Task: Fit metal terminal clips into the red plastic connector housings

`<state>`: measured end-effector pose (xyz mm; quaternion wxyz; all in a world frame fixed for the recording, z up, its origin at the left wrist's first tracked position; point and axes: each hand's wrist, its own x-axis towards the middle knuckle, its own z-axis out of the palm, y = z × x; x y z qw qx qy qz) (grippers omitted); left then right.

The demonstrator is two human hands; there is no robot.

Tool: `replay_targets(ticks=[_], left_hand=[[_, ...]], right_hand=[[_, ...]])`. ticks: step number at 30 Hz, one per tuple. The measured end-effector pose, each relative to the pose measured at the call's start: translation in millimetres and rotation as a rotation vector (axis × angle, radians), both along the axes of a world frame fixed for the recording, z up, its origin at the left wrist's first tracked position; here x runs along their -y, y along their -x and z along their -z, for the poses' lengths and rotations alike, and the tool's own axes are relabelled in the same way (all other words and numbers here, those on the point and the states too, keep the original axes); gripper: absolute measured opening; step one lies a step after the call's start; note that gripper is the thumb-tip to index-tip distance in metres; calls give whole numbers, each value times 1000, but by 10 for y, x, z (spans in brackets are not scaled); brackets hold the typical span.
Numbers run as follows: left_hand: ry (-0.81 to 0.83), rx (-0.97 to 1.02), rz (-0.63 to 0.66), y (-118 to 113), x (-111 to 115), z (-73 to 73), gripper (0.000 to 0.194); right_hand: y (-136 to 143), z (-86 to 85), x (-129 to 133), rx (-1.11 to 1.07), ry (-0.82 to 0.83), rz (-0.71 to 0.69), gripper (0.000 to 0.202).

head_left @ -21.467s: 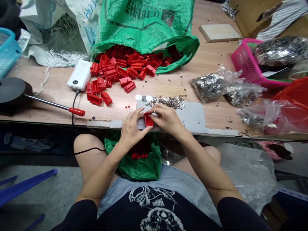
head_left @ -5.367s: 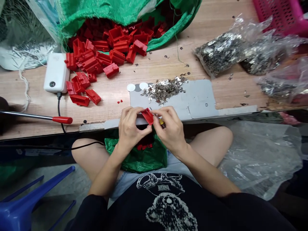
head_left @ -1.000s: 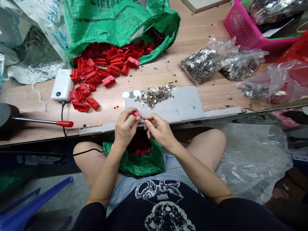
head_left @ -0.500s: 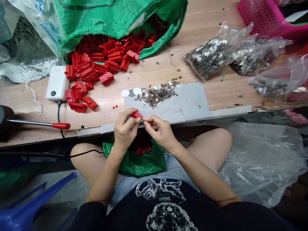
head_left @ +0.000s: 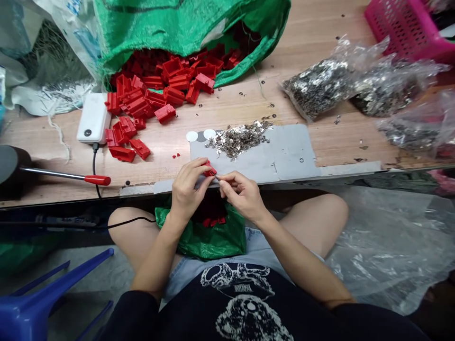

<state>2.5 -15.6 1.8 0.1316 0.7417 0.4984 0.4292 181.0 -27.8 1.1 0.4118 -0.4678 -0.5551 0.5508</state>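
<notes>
My left hand (head_left: 188,192) holds a small red plastic part (head_left: 210,168) between thumb and fingers at the table's front edge. My right hand (head_left: 243,193) pinches a small, thin piece against the part's right end; the fingers mostly hide it. Just beyond the hands, a pile of small metal pieces (head_left: 241,139) lies on a grey mat (head_left: 291,151). Red plastic parts (head_left: 137,104) spill from the mouth of a green sack (head_left: 149,28) at the upper left. An open green bag (head_left: 209,241) with red pieces inside rests on the lap below my hands.
A white box (head_left: 94,118) with a black cable and a red-tipped lever (head_left: 97,180) are on the left. Clear bags of metal pieces (head_left: 320,87) and a pink basket (head_left: 408,28) occupy the right. A blue stool (head_left: 53,293) stands at lower left.
The view has shifted slightly, so the table things appear further right. My left fingers have straightened somewhat around the red part, which shows a different side. Both hands remain together.
</notes>
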Motion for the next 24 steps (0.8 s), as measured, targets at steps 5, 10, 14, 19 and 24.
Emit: replay_targets(ticks=[5, 10, 14, 19, 24], left_hand=[[17, 11, 5, 9, 7, 5, 19], [24, 43, -3, 6, 0, 1, 16], [39, 30, -6, 14, -3, -7, 12], [25, 15, -9, 20, -1, 4, 11], [15, -5, -11, 0, 25, 14, 8]], right_hand=[[11, -10, 4, 78, -3, -12, 25], [7, -15, -26, 130, -28, -7, 21], [-2, -14, -41, 174, -59, -34, 20], [14, 43, 0, 144, -80, -23, 26], [44, 78, 52, 62, -18, 59, 32]])
